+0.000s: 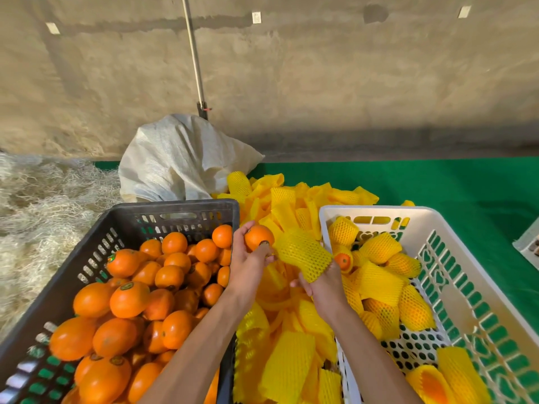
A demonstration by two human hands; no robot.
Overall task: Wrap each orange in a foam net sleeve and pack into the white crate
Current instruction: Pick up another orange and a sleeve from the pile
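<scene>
My left hand (248, 258) grips a bare orange (257, 236) above the gap between the two crates. Just to its right, my right hand (322, 282) has its fingers pushed inside a yellow foam net sleeve (304, 253), whose open end faces the orange. The black crate (122, 217) on the left is heaped with several bare oranges (128, 298). The white crate (437, 225) on the right holds several sleeved oranges (379, 284) along its far and left sides.
A pile of loose yellow sleeves (288, 205) lies between and behind the crates on the green table cover (437, 182). A white woven sack (180, 161) stands behind the black crate. Straw-like packing fibre (43, 205) covers the left side. A concrete wall rises behind.
</scene>
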